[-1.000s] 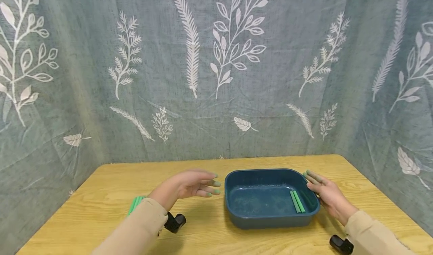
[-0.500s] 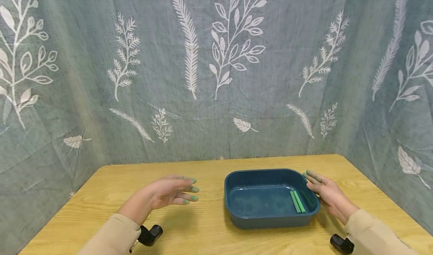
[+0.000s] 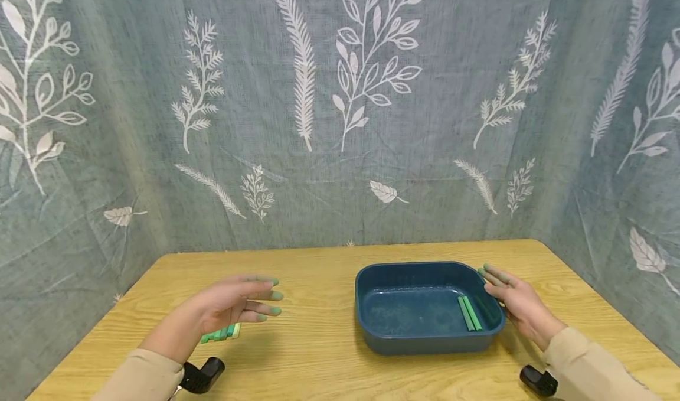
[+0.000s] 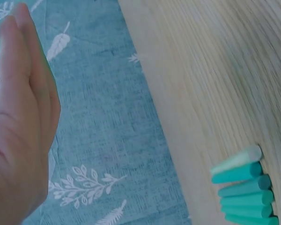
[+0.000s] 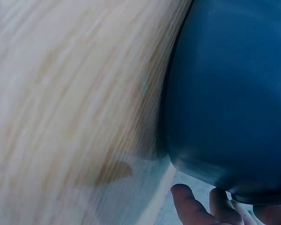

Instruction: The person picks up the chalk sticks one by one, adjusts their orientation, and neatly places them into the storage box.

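My left hand (image 3: 239, 299) hovers over the left of the table with fingers extended and nothing in it. Partly hidden beneath it, a row of chalk sticks (image 3: 223, 333) in greens and a pale yellow-green lies on the wood. Several of these sticks (image 4: 246, 199) show side by side in the left wrist view. A dark blue rectangular bin (image 3: 425, 346) stands right of centre. Two green chalk sticks (image 3: 472, 313) lie inside against its right end. My right hand (image 3: 517, 306) rests at the bin's right rim, fingers fairly straight. Green tints the fingertips of both hands.
The yellow wooden table (image 3: 319, 365) runs back to a grey-green curtain (image 3: 297, 206) with white leaf prints, which also encloses both sides. Black camera mounts (image 3: 204, 375) hang below the wrists.
My left hand has moved left from beside the bin to over the chalk row, fingers still extended. The right hand and the bin stay in place; the head view has shifted slightly.
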Action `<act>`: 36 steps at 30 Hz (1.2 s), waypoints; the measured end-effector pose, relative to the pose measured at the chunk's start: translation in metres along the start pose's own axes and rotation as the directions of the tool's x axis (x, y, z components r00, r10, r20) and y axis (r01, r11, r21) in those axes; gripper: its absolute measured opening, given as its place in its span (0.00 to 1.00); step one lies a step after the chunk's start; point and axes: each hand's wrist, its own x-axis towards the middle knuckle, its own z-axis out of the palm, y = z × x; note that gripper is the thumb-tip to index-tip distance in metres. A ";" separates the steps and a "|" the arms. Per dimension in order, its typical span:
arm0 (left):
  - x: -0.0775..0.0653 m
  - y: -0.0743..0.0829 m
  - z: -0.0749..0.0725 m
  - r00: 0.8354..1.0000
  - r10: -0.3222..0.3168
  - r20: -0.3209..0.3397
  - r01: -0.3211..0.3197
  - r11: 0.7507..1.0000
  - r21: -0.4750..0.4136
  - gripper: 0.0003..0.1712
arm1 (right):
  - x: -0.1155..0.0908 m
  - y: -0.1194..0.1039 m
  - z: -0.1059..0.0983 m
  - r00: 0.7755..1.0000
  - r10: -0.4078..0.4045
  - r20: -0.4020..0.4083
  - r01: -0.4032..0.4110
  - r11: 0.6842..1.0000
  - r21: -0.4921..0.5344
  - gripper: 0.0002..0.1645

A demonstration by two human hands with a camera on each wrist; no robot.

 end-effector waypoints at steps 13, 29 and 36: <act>-0.014 -0.004 -0.025 0.998 -0.037 -0.045 0.039 0.998 0.054 0.43 | -0.002 0.001 0.002 1.000 0.006 -0.018 -0.005 1.000 0.014 0.37; -0.029 -0.030 -0.078 0.996 -0.065 -0.063 0.069 0.996 0.060 0.46 | -0.001 0.003 0.000 1.000 0.012 -0.025 -0.012 1.000 -0.002 0.37; -0.035 -0.043 -0.094 0.990 -0.109 -0.093 0.109 0.994 0.005 0.48 | 0.000 0.002 0.002 1.000 0.001 -0.032 -0.002 1.000 -0.016 0.36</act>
